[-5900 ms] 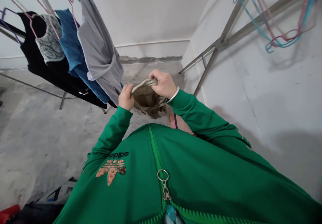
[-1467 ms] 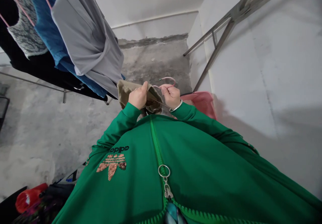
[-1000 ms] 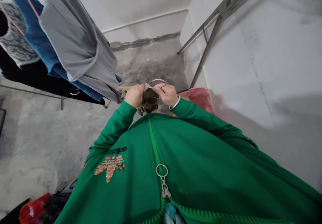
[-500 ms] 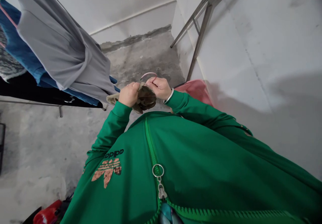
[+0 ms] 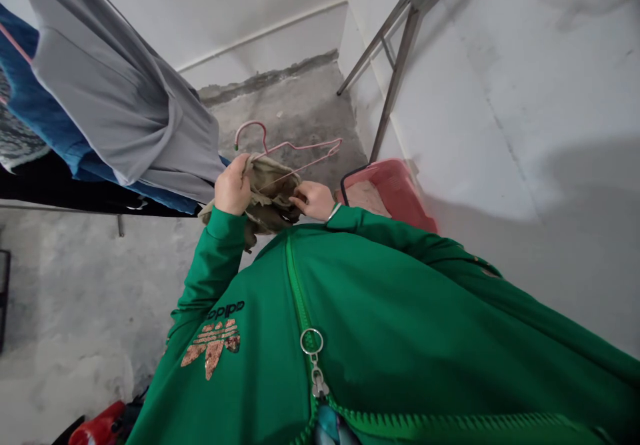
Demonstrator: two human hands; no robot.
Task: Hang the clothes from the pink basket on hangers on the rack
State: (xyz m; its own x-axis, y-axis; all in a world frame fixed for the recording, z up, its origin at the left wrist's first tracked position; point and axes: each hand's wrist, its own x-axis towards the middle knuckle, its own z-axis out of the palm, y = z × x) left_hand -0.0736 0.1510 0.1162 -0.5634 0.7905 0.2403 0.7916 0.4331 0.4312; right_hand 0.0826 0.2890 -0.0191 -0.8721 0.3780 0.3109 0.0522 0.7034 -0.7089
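Note:
An olive-khaki garment hangs bunched in front of my chest. My left hand is closed around its upper left part, where one end of a pink clothes hanger goes into the cloth. The hanger's hook curves up to the left, and its other end sticks out bare to the right. At the garment's right edge, my right hand pinches the cloth between thumb and fingers. A white bangle circles my right wrist. Folds hide the rest of the hanger.
A grey garment and blue clothes hang from a rack on the left. A pink basket with a dark handle stands on the right, beside the wall. Metal rack legs rise behind it.
The hanger has come into view, with its hook now to the left. My left hand has moved left, my right hand lower, and the garment is spread wider. More of the basket shows.

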